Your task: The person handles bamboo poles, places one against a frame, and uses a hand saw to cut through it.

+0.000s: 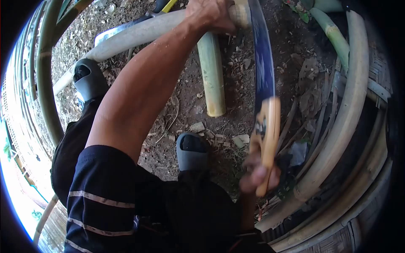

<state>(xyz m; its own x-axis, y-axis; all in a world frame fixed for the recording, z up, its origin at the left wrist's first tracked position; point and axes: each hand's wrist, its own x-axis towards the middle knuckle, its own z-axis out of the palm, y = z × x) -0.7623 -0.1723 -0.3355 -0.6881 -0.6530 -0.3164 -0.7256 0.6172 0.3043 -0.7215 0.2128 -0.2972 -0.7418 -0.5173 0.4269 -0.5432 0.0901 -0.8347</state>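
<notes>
My right hand (263,177) is wrapped round the light wooden handle of a handsaw (265,67), its blue blade pointing away from me. The far part of the blade overlaps the end of a pale bamboo pole (143,36) near the top of the view. My left hand (211,14) presses down on that pole just left of the blade, fingers curled over it. Below the pole, a shorter green bamboo piece (212,78) lies on the ground.
Behind the pole rests a long blade (120,30) near a yellow and black handle (168,6). Thick bamboo poles (337,122) curve along the right side, with a green one (333,36) above. Upright bamboo (44,71) stands left. Wood chips (197,126) litter the soil around my sandals (192,158).
</notes>
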